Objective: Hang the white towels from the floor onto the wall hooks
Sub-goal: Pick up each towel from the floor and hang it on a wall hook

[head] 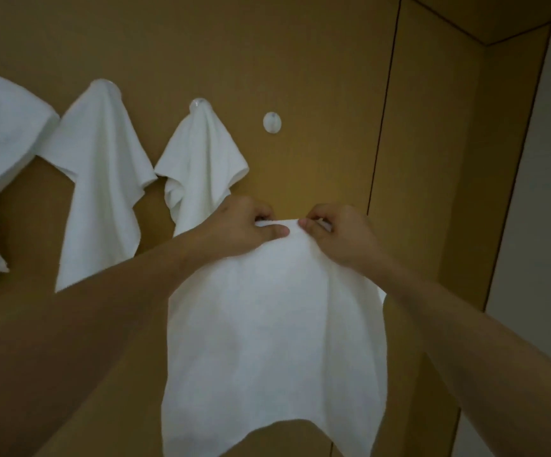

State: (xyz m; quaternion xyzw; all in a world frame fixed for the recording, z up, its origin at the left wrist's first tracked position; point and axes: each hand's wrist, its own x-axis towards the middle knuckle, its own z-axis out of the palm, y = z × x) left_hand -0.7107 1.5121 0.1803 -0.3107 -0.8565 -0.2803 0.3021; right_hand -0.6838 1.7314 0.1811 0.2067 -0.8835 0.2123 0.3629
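A white towel (274, 331) hangs down in front of the brown wall, held up by both hands at its top edge. My left hand (241, 230) pinches the top on the left, and my right hand (340, 235) pinches it on the right, thumbs nearly meeting. A bare round white wall hook (272, 122) sits on the wall above the hands. Three other white towels hang from hooks to the left: one (201, 163) beside the bare hook, one (102, 183) further left, and one (0, 166) at the frame's left edge.
The brown panelled wall (317, 61) has a vertical dark seam (383, 127) right of the bare hook. A corner panel juts out on the right, with a pale grey wall (538, 192) beyond it.
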